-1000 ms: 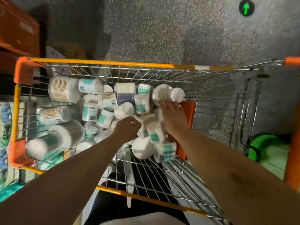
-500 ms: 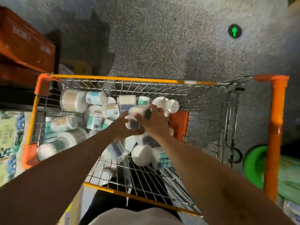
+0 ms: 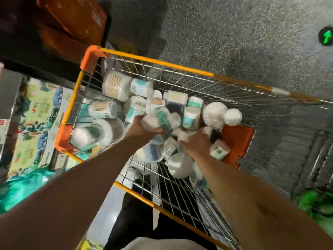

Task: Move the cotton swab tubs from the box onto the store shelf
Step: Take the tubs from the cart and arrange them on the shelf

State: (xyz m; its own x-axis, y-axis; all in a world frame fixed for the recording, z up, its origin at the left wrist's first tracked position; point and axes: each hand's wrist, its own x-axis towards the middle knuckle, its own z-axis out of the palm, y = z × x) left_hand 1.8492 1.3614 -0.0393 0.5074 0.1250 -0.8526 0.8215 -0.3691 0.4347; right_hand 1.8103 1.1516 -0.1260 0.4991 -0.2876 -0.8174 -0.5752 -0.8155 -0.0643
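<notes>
**Orange-rimmed cart, one tub up, second reach under way**

The left grip (image 3: 142, 128) is clamped round a teal-labelled tub (image 3: 158, 120), fingers curled under it, just above the heap. The right grip (image 3: 196, 143) is down just to its right, low in the pile, and it's too blurred to call whether it has closed on anything.

Around both grips the other cotton swab tubs (image 3: 115, 85) lie jumbled on their sides in the wire cart (image 3: 162, 62). The big ones sit beyond the left grip, and a round white tub (image 3: 178, 166) lies just this side of the right grip.

By my read this is the pick-up step: gathering a handful, with none of it shelved yet. Next, I'd say, the right grip needs a firm hold on a tub of its own. Then both lift clear of the cart's rim and swing out to the shelf. That's likely off to the left of the left grip, where packaged goods (image 3: 32, 114) show, though the shelf itself isn't plain here.
</notes>
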